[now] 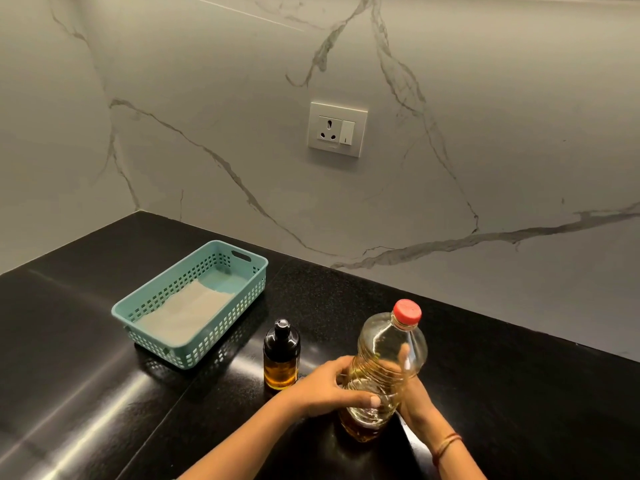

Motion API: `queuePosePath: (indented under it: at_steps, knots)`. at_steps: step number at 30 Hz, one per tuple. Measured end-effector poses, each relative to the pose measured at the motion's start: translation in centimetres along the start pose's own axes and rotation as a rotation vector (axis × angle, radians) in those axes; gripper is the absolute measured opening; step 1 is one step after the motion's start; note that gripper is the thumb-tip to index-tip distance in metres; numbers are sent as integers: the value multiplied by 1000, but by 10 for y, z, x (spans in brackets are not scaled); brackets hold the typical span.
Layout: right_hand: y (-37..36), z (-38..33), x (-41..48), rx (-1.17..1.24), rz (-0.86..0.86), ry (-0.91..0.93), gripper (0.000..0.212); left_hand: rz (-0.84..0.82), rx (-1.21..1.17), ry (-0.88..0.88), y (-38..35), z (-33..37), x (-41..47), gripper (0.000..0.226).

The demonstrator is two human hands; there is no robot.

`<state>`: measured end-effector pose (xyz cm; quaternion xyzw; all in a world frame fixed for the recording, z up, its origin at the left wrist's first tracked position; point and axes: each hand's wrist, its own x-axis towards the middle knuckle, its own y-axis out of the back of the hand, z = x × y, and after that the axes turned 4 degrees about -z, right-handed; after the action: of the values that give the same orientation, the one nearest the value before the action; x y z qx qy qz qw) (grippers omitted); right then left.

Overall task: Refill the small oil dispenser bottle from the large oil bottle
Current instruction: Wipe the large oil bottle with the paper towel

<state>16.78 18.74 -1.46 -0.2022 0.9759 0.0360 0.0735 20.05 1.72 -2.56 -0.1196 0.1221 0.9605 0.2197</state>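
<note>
**STATUS: POUR NOT YET STARTED**

The black countertop (485,393) carries everything. The teal basket (221,327), lined with a pale sheet, sits to the left, well apart and likely out of your way. The large oil bottle (391,348) stands near the front edge. Your left hand (329,386) and right hand (412,393) wrap its ribbed body from both sides. The small dispenser bottle (281,355) stands near its left, low on oil, black top on. The red cap (407,312) is fitted. Remove both closures before pouring.
</note>
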Motion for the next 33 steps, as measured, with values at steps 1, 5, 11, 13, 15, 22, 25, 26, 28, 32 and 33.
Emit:
queuePosePath:
  at_steps: [1, 5, 11, 13, 15, 22, 25, 26, 28, 32, 33]
  knots:
    - [1, -1, -2, -37, -25, 10, 89, 7, -7, -1, -1, -1, 0, 83]
    - [11, 0, -16, 61, 42, 111, 89, 28, -9, -20, -3, -8, 4, 74]
    - [1, 3, -46, -44, 133, 317, 130, 6, 66, -24, -5, -27, 1, 81]
    - [-8, 14, -46, -111, 169, 324, 134, 59, 120, -42, -7, -30, -1, 84]
    - [-12, 16, -43, -90, 205, 306, 131, 92, 153, -61, -8, -31, 1, 87]
    - [-17, 13, -35, -36, 183, 283, 95, 138, -2, -99, -11, -38, 5, 96]
    - [-17, 14, -31, -18, 183, 266, 96, 46, -114, -80, -11, -30, 10, 104]
    - [-17, 13, -31, -13, 178, 270, 95, 14, -97, -70, -9, -25, 12, 104]
    - [-15, 11, -30, -11, 178, 283, 95, -46, -57, -73, -4, -17, 15, 106]
    - [-14, 10, -31, 11, 182, 315, 81, -43, 31, -95, -3, -22, 13, 97]
    - [-14, 11, -31, 12, 183, 320, 79, -14, 42, -105, -6, -25, 10, 98]
